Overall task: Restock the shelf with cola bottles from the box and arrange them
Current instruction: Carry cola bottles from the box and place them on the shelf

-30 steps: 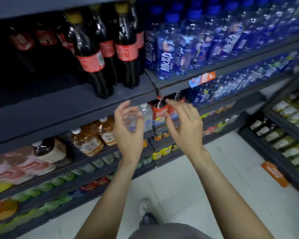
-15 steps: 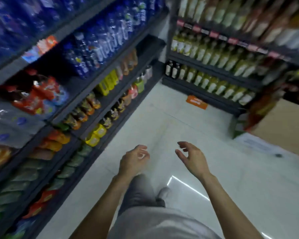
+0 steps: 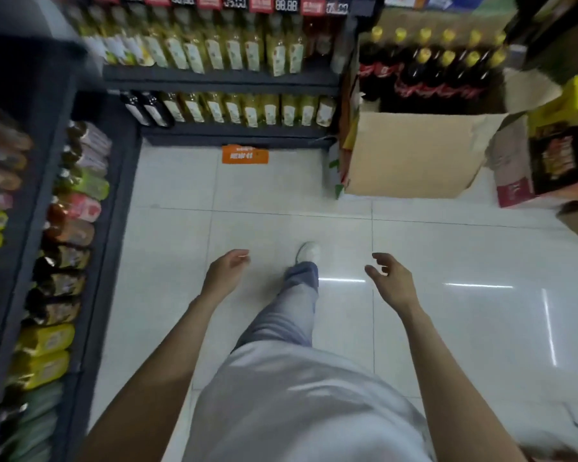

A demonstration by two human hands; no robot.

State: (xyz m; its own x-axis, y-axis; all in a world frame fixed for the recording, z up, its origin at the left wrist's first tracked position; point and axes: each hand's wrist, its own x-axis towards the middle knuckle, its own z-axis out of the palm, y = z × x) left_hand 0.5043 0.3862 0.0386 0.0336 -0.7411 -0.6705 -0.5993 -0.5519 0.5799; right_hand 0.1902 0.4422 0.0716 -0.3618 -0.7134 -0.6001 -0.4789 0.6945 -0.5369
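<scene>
Now nearer, open cardboard box [image 3: 417,155] of cola bottles [image 3: 427,75]; glossy white floor [image 3: 464,248]; both hands [image 3: 226,271] [image 3: 392,280] empty, unclenched

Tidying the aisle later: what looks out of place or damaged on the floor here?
An orange sign lies flat on the tiles against the bottom shelf. The open cardboard box of cola bottles has a ragged, torn flap. No spill visible.

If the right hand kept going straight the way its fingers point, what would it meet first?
The right hand is empty, fingers pointing up-left over bare floor. The way looks free; the cardboard box lies further ahead, slightly to the right. Depth is unclear.
</scene>
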